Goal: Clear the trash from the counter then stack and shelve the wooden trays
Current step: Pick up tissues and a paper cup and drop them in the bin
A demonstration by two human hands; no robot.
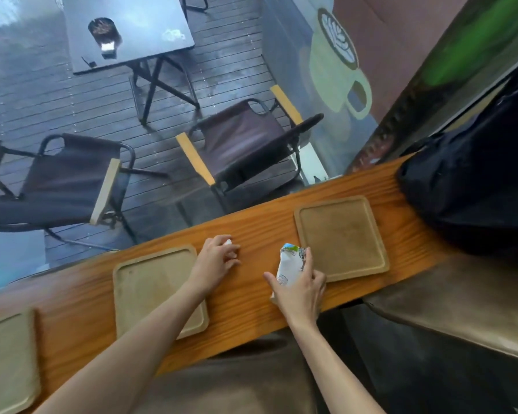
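Fingers (307, 258) clenched round crumpled white printed wrapper (289, 264); left hand (219, 258) pinching small white scrap (228, 242) off long orange-brown wooden worktop (251, 228); best bundled together before binning.

Beyond the glass: two dark folding chairs with pale wooden armrests, one at left (60, 186), one nearer centre (245, 144), both on a dark slatted deck (36, 106). Behind them, a black square table (138, 28) carrying a dark round container (103, 32). Wall at right bears a painted latte mug mural (335, 61). Black bag (473, 186) at far right. Brown cushioned seats (461, 309) below.
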